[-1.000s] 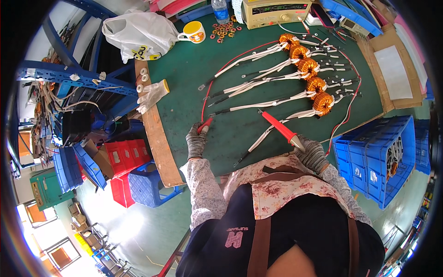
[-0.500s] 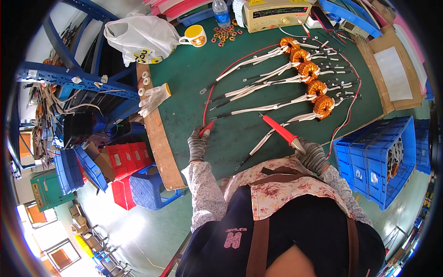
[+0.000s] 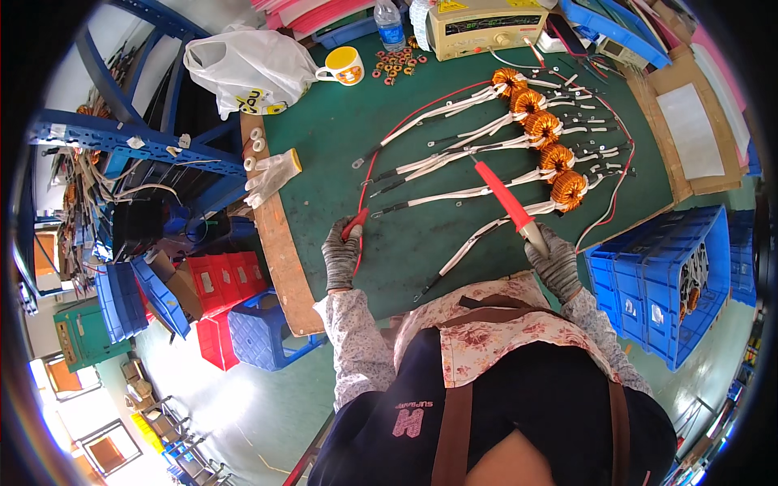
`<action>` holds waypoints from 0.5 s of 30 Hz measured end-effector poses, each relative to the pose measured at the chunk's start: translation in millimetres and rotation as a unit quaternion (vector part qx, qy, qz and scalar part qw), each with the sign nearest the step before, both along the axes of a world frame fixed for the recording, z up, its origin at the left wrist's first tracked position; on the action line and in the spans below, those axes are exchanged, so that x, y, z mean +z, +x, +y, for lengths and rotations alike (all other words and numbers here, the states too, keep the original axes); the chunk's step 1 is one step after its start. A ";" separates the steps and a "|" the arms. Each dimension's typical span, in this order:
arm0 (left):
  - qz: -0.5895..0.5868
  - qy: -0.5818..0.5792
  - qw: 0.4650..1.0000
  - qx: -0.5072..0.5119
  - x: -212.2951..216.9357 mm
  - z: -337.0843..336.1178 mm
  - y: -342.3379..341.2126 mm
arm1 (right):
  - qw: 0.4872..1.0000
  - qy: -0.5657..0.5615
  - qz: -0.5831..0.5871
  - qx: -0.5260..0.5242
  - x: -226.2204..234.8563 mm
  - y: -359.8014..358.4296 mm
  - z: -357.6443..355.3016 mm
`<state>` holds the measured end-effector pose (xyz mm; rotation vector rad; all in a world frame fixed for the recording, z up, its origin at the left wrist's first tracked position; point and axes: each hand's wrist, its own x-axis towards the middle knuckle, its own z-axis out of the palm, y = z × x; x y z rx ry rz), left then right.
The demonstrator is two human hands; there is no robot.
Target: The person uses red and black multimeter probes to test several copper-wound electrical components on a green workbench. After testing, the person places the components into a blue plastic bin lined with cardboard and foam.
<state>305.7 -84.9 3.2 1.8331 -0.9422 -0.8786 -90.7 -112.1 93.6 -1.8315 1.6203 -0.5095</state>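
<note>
My gloved left hand [image 3: 340,255] is closed on a red clip [image 3: 354,225] with a red wire, close to the black-sleeved lead ends [image 3: 391,208]. In my gloved right hand [image 3: 557,266] is a red test probe [image 3: 504,194] with a pale handle. Its metal tip points away from me, at or just over the white leads [image 3: 442,162] of a middle coil; whether it touches them I cannot tell. Several copper-wound toroidal coils [image 3: 541,128] stand in a row at the right of the green mat [image 3: 324,170], their long white leads stretching left.
A beige bench tester [image 3: 486,36] with a display stands at the back, near a water bottle [image 3: 391,32], a yellow-rimmed mug [image 3: 344,66] and small ring cores [image 3: 397,65]. A white plastic bag [image 3: 251,69] lies at the back left. Blue crates [image 3: 648,275] are stacked at the right.
The probe in my right hand has moved away from me and slightly right, its tip now higher among the leads. My left hand has shifted slightly left with the clip.
</note>
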 end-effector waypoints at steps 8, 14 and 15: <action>-0.013 -0.023 1.000 -0.017 -11.7 -21.8 -14.2 | 0.999 -0.042 0.015 -0.015 -17.7 0.1 0.7; -0.003 -0.027 1.000 -0.011 -15.4 -21.2 -14.8 | 0.999 0.003 0.028 -0.031 -10.7 0.1 -5.1; 0.000 -0.025 1.000 -0.006 -12.2 -22.5 -16.1 | 0.999 0.004 0.030 -0.026 -10.2 -0.6 -6.7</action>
